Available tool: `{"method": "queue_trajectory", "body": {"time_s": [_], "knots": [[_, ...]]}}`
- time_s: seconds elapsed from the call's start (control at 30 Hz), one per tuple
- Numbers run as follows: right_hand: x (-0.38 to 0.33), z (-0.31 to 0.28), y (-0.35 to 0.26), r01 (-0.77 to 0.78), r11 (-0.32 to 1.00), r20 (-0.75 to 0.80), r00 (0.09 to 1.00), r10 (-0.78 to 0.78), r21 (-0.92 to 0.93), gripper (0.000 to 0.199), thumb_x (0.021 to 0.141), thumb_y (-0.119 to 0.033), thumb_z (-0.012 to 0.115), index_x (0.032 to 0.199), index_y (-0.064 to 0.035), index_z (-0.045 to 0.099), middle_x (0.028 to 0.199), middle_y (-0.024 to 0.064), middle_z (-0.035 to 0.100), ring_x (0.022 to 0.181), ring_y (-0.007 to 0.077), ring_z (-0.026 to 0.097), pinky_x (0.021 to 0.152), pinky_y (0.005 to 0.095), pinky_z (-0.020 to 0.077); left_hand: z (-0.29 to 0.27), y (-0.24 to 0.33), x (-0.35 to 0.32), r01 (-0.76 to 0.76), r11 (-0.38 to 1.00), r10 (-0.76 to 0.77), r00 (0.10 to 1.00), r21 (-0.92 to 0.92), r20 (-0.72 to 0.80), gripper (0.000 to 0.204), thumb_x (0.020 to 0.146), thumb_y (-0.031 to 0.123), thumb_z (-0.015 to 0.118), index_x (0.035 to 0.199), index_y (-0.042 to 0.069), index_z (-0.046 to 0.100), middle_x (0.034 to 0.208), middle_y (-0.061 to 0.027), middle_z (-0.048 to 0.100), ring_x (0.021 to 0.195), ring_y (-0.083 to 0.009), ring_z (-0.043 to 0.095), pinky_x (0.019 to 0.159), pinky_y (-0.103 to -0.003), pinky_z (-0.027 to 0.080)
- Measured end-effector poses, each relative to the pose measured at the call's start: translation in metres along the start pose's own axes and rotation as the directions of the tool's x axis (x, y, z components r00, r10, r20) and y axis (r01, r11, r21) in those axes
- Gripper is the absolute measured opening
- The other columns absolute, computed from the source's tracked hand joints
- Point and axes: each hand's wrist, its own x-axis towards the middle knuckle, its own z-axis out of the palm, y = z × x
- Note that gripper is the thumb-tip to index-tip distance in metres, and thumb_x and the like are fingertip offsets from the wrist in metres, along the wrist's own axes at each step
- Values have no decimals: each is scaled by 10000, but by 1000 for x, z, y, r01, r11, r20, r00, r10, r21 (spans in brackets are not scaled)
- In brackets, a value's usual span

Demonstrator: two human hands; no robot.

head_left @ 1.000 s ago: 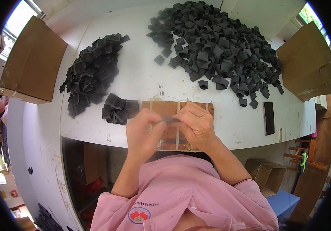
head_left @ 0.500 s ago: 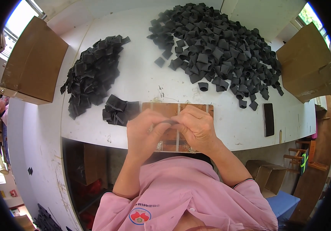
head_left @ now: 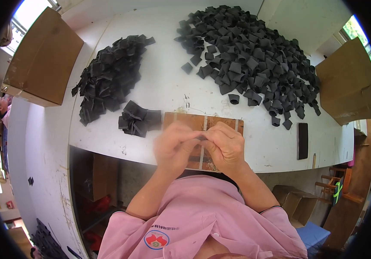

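My left hand (head_left: 174, 146) and my right hand (head_left: 225, 149) meet over a brown wooden board (head_left: 224, 124) marked with pale strips. Both are closed, thumbs and fingertips pinching a small dark fabric piece (head_left: 201, 137), mostly covered by the fingers. Motion blurs the left hand somewhat. Just left of the board lies a small heap of black fabric pieces (head_left: 137, 118). A bigger pile of flat-looking black pieces (head_left: 110, 77) is farther left. At the far right spreads a large pile of dark grey fabric tubes (head_left: 254, 56), a single tube (head_left: 234, 99) lying at its near edge.
Cardboard boxes stand on the white table (head_left: 159, 86): a left box (head_left: 43, 56) and a right box (head_left: 349, 82). A dark, phone-like slab (head_left: 303, 141) lies at the right. Below the table's right side are an open carton (head_left: 295, 203) and a blue stool-like thing (head_left: 312, 235). Another person (head_left: 2, 107) is at far left.
The whole view has shifted slightly. Both hands stay together above the board, the left one turned a little and more blurred, with the dark piece still pinched between them.
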Motion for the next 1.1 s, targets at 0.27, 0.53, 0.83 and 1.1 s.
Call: {"method": "queue_trajectory", "body": {"time_s": [0.27, 0.53, 0.83, 1.1], "knots": [[13, -28, -1, -531, 761, 285, 846, 451, 373, 109, 773, -88, 628, 827, 1, 597, 624, 18, 535, 526, 84, 477, 437, 211, 356, 7, -14, -16, -87, 985, 97, 994, 148, -58, 138, 770, 6, 594, 908, 11, 592, 764, -81, 556, 611, -140, 503, 511, -234, 399], [-14, -10, 53, -725, 506, 110, 616, 780, 467, 252, 882, -215, 507, 934, 18, 587, 642, -1, 536, 535, 38, 440, 466, 166, 356, -44, -101, -34, 332, 517, -111, 940, 789, -322, 274, 699, 23, 586, 955, -31, 506, 927, -150, 512, 861, -279, 496, 687, -339, 431], [-59, 1, 48, -814, 409, 238, 530, 814, 413, 213, 873, -189, 515, 857, -1, 613, 628, -13, 534, 533, 27, 437, 467, 157, 360, -76, -147, -21, 213, 200, -239, 957, 956, -163, 94, 698, 39, 583, 778, -10, 586, 802, -143, 548, 808, -296, 518, 696, -373, 433], [-64, 9, 41, -825, 513, 299, 564, 769, 237, 191, 854, -164, 531, 821, 12, 598, 618, 20, 545, 548, 51, 477, 477, 192, 376, -30, -93, -40, 82, 658, -85, 996, 748, -34, 113, 664, -32, 583, 771, -9, 558, 857, -121, 556, 808, -295, 511, 697, -365, 427]]}}
